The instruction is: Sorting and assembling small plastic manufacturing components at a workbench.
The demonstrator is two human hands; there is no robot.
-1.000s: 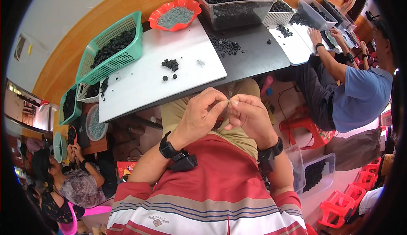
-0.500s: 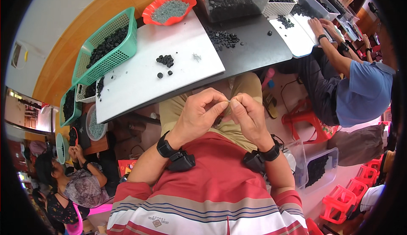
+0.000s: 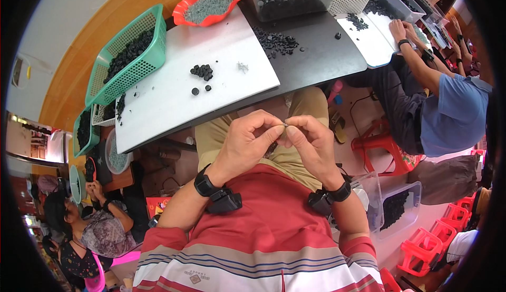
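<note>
Over my lap, just off the table's near edge, my left hand and my right hand meet at the fingertips. Thumb and forefinger of each are pinched together on a tiny piece, too small to make out. Beyond them a white board lies on the table. A little heap of small black parts sits on it, with a black round cap and a smaller black piece in front. Several thin grey pins lie to the right of the heap.
A red bowl of grey pins and a green basket of black parts stand at the board's far and left edges. Loose black parts lie before a clear bin. Co-workers sit right, in a blue shirt, and left.
My right thumb and fingers have shifted slightly around the tiny piece, while both hands stay together in nearly the same place. The view has moved a little. The heap on the board looks unchanged.
</note>
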